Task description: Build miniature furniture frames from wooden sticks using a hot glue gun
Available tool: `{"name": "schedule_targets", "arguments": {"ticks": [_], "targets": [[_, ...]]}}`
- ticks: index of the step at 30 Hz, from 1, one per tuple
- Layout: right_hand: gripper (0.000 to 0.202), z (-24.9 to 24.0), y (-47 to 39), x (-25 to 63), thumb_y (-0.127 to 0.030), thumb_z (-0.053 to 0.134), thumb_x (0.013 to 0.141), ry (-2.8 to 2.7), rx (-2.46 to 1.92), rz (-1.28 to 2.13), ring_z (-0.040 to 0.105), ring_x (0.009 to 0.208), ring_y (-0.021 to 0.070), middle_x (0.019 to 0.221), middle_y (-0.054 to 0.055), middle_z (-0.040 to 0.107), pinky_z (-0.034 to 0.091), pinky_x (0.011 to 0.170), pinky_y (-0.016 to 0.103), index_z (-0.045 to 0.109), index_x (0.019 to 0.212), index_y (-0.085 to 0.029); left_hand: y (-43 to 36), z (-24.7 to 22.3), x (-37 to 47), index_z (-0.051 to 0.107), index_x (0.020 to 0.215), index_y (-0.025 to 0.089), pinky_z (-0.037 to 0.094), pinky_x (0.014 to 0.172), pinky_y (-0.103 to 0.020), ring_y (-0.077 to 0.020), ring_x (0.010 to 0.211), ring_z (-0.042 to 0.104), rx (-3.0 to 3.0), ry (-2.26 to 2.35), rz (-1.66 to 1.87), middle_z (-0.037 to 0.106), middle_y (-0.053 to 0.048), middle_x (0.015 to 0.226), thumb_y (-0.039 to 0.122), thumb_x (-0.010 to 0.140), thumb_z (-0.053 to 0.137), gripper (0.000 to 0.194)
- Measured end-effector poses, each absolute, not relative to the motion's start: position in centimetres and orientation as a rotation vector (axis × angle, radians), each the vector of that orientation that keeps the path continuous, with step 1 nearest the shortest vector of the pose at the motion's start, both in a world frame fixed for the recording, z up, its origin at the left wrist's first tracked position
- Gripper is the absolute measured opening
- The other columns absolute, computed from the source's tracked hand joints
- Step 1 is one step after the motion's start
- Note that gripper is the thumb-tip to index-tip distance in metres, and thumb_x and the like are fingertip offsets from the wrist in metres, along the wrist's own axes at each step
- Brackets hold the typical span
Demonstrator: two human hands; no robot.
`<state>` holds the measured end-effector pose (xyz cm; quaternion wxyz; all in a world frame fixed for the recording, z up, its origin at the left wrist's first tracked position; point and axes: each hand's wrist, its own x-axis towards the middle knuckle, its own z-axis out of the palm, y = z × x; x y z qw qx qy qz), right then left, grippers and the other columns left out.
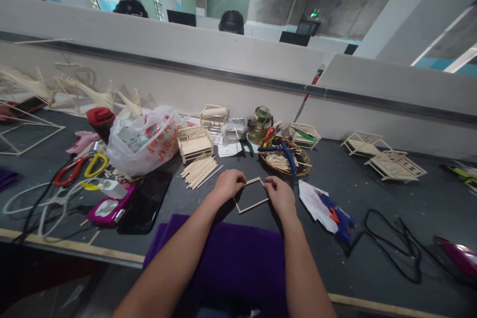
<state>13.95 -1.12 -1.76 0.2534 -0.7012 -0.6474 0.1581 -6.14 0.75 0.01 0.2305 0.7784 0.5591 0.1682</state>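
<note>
A small four-sided frame of thin wooden sticks point(253, 205) lies on the dark tabletop between my hands. My left hand point(228, 184) is closed at its upper left side, thumb and fingers pinching the stick there. On the opposite side, my right hand point(279, 194) pinches the frame near its right corner. The fingertips partly cover both sides of the frame. Just beyond my left hand is a pile of loose wooden sticks point(199, 171). A purple cloth point(238, 253) lies under my forearms, at the near side of the frame.
A basket point(306, 168) holds sticks and tools. Right of my hands lie a blue glue gun point(337, 218) and its black cord point(417, 253). A plastic bag point(145, 141), scissors point(70, 171) and a black phone point(143, 206) occupy the left. Small stick models point(397, 165) stand farther back.
</note>
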Motion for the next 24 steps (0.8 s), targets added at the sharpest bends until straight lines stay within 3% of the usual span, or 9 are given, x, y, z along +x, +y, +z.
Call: {"name": "schedule_targets", "arguments": {"ticks": [8,16,21,24], "targets": [[0.037,2.2,-3.4,15.6,-0.05,0.044,0.088,-1.246,-1.953,0.177,0.058,0.067,0.0189,0.07,0.006,0.068,0.038,0.063,0.026,0.066,0.082,-0.021,0.9,0.0,-6.6,0.073,0.09,0.022,0.044,0.078,-0.027,-0.0197,0.089,0.063,2.154,1.576,0.475,0.072,-0.004,0.093,0.02,0.075,0.063,0.019],[0.039,4.2,-7.2,22.8,-0.048,0.037,0.088,-1.201,-2.609,0.065,0.064,0.082,0.0308,0.095,0.015,0.069,0.04,0.06,0.036,0.064,0.1,-0.024,1.0,0.0,-6.7,0.072,0.089,0.023,0.044,0.076,-0.026,-0.0193,0.089,0.063,2.122,1.592,0.465,0.072,-0.004,0.093,0.02,0.075,0.063,0.017],[0.056,4.2,-8.8,27.6,-0.058,0.032,0.086,-1.178,-2.88,0.25,0.063,0.095,0.0414,0.106,0.023,0.066,0.047,0.068,0.048,0.069,0.101,-0.019,0.9,0.2,-6.6,0.072,0.09,0.023,0.044,0.077,-0.025,-0.0183,0.089,0.063,2.114,1.596,0.447,0.072,-0.003,0.091,0.021,0.075,0.063,0.017],[0.063,3.3,-8.8,28.8,-0.06,0.031,0.085,-1.172,-2.942,0.412,0.061,0.104,0.0427,0.111,0.026,0.064,0.048,0.077,0.051,0.069,0.105,-0.013,0.9,0.3,-6.6,0.073,0.089,0.023,0.044,0.075,-0.025,-0.0183,0.087,0.063,2.12,1.611,0.435,0.072,-0.003,0.09,0.021,0.075,0.063,0.017]]}}
